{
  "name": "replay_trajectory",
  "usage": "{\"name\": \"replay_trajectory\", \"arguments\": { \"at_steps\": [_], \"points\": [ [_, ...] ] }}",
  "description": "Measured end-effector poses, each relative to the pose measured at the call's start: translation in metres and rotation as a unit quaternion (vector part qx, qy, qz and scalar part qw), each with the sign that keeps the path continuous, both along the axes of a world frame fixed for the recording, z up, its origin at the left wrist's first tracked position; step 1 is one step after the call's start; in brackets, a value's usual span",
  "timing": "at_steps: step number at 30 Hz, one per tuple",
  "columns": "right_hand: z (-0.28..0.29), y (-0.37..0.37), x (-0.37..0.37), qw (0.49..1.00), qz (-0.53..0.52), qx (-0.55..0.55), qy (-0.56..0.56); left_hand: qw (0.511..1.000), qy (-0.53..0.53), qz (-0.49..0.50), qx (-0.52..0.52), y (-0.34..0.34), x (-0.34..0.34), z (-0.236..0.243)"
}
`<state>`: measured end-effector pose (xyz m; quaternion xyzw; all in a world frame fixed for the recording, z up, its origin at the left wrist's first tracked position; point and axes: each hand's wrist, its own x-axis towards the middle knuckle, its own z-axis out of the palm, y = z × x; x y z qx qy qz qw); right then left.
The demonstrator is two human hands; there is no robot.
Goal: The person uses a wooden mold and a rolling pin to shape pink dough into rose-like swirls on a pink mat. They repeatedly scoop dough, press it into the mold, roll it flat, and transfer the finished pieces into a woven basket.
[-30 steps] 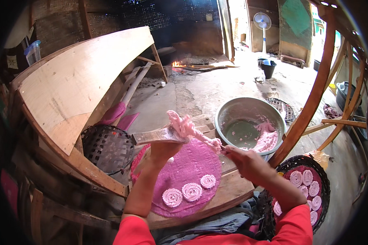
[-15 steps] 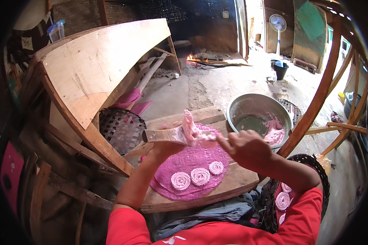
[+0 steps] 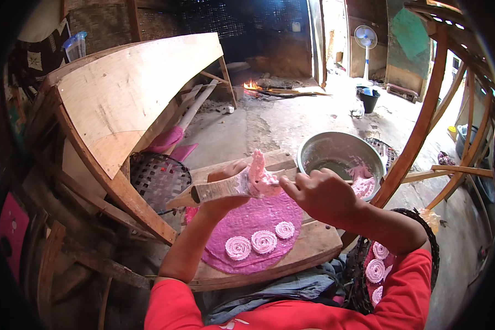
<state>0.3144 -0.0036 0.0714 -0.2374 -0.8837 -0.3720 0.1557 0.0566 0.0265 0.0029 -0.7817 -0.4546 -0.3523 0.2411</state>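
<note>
The left hand [image 3: 224, 204] is wrapped around a wooden tool [image 3: 215, 191]. Pink dough [image 3: 260, 179] sits on its end, above a pink mat [image 3: 221, 232]. The right hand [image 3: 325, 193] curls around a thin stick [image 3: 347, 181], mostly hidden, near the dough. Three pink swirls [image 3: 264, 241] lie on the mat.

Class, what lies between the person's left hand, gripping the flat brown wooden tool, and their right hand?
In the head view, a pink, dough-like lump on the end of the wooden tool lies between the left hand and right hand.
</note>
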Motion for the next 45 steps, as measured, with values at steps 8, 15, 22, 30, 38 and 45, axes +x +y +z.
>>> {"name": "replay_trajectory", "arguments": {
  "at_steps": [8, 15, 22, 30, 38, 45],
  "points": [
    [0.040, -0.013, 0.028, 0.997, -0.026, 0.036, 0.071, 0.996, 0.019, 0.085, 0.030, 0.014, -0.042, -0.011],
    [0.000, 0.010, -0.004, 1.000, 0.011, 0.012, 0.023, 0.997, -0.025, 0.052, 0.052, 0.002, -0.012, -0.005],
    [0.033, -0.026, 0.013, 0.999, -0.043, -0.011, 0.000, 0.989, 0.046, 0.028, 0.134, 0.014, -0.028, -0.014],
    [0.021, -0.005, 0.022, 0.998, -0.006, 0.058, 0.038, 0.993, -0.014, 0.072, 0.088, 0.004, -0.005, -0.002],
    [0.004, -0.009, 0.001, 0.997, -0.036, -0.062, -0.032, 0.999, -0.029, 0.013, -0.015, 0.006, -0.005, -0.017],
    [-0.018, 0.012, -0.003, 0.894, 0.047, -0.276, 0.348, 0.995, -0.081, 0.004, 0.057, 0.025, -0.012, -0.010]
  ]
}}
